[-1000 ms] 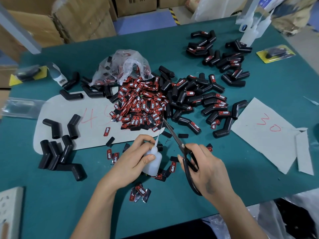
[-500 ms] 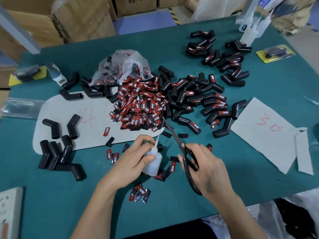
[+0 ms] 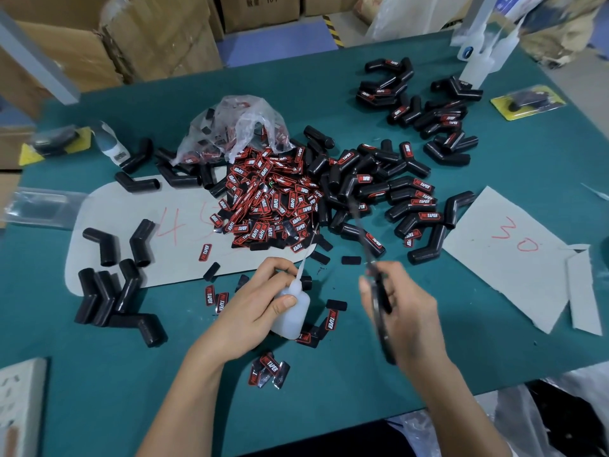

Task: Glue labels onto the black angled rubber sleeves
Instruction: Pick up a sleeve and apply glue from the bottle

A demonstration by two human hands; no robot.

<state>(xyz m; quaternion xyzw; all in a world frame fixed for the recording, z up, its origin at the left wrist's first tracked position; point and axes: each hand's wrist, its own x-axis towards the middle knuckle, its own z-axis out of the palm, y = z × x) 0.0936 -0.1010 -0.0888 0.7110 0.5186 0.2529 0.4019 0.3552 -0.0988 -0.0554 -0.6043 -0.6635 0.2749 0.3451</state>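
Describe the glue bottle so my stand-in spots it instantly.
Start at the grey card sheet marked 45; below its right end, the left hand grips a small translucent white plastic squeeze bottle. Its thin nozzle sets it apart from the flat red-and-black labels around it.

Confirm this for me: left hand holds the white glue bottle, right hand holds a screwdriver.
Not quite. The head view shows the right hand gripping black scissors, not a screwdriver. The left hand does hold the white glue bottle.

Packing workshop, green worktable point(image 3: 494, 324), stacked cardboard cartons point(image 3: 158, 34), heaps of labels point(image 3: 270, 206)
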